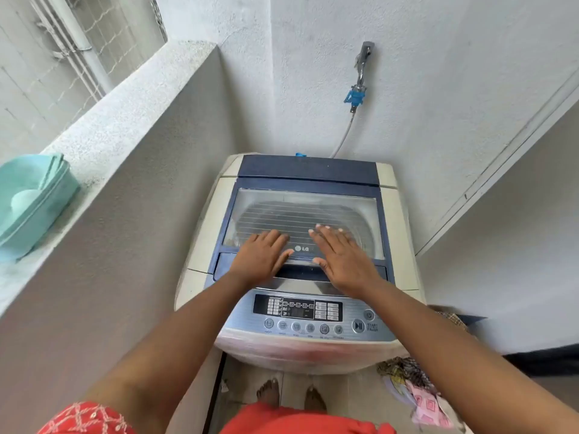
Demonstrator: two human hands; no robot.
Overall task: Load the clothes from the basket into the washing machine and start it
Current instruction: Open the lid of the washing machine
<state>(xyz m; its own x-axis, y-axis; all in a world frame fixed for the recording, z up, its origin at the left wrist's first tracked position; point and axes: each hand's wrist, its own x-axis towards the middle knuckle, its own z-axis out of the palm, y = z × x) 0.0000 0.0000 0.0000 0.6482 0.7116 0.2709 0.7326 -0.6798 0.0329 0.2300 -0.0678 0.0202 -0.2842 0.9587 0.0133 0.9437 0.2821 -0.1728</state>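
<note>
While both hands lie flat, fingers straight | left hand [261, 256], right hand [340, 261] on LG lid [300, 214] | START/PAUSE button [358, 325]

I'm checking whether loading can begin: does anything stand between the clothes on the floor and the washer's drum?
Yes. The washing machine's lid is down over the drum, with the left hand and right hand flat on its front edge. The clothes lie on the floor at the machine's right, so the lid must be lifted first.

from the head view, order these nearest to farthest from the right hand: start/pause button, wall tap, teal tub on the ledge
From the right hand:
1. start/pause button, just below it on the panel's right.
2. wall tap, up on the wall behind the machine.
3. teal tub, far left on the ledge.
</note>
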